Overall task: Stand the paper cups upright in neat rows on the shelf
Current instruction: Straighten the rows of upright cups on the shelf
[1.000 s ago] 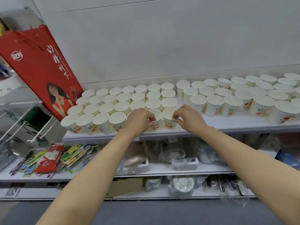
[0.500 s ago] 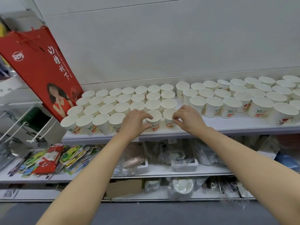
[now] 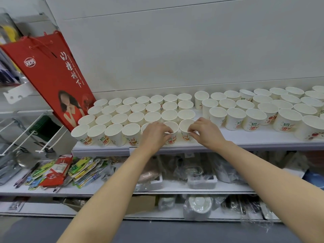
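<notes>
Several white paper cups with red and green print stand upright in rows on the white shelf point(image 3: 245, 137). A tight block of small cups point(image 3: 136, 109) fills the left half; larger cups point(image 3: 254, 118) fill the right half. My left hand point(image 3: 154, 135) pinches the near rim of a front-row cup point(image 3: 172, 133). My right hand point(image 3: 205, 132) pinches the rim of the neighbouring cup point(image 3: 185, 128) at the row's right end. Another front-row cup is mostly hidden behind my left hand.
A red paper bag point(image 3: 52, 76) leans against the cups' left side. White wire hooks point(image 3: 35, 134) jut out at far left. Lower shelves hold coloured packets point(image 3: 59, 171) and plastic-wrapped goods point(image 3: 198, 176). A bare strip of shelf runs in front of the larger cups.
My left hand has slid slightly left and uncovered more of the cup it holds. My right hand stays on the end cup. The view shifted a little.
</notes>
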Demonstrator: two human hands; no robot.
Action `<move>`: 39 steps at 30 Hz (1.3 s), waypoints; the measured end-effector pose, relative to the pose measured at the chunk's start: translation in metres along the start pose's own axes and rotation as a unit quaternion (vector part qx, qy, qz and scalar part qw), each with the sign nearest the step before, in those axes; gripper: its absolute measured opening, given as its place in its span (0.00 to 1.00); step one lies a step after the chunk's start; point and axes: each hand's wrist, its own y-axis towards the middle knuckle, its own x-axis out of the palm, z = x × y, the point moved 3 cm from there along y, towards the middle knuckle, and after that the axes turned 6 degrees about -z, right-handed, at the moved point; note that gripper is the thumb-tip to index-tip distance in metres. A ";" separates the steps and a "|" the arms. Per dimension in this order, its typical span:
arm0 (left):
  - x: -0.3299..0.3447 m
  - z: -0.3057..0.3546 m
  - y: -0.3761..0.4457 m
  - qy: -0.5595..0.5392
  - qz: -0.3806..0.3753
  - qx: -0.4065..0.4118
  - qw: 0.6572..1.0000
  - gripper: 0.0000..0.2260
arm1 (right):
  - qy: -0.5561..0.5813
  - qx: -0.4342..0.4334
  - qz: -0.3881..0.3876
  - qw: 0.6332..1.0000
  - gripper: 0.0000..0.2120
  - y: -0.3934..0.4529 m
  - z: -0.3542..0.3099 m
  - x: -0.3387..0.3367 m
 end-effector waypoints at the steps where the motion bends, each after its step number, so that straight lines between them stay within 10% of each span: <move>1: 0.000 0.000 -0.001 -0.011 0.005 -0.002 1.000 0.11 | 0.001 -0.001 0.005 1.000 0.08 0.000 0.000 0.000; 19: -0.029 -0.044 -0.022 0.074 0.032 -0.092 0.993 0.17 | 0.006 0.022 0.150 0.988 0.08 -0.028 0.028 -0.022; 25: -0.053 0.001 0.031 0.002 0.083 -0.037 0.996 0.11 | -0.006 0.077 0.192 0.978 0.03 -0.038 0.094 -0.051; 34: 0.019 0.130 0.143 0.000 -0.067 0.085 0.994 0.09 | -0.025 0.047 0.132 0.990 0.07 -0.031 0.183 -0.055; 39: 0.026 0.123 0.178 0.002 -0.004 -0.007 1.000 0.05 | 0.017 0.008 0.185 0.983 0.03 -0.012 0.215 -0.067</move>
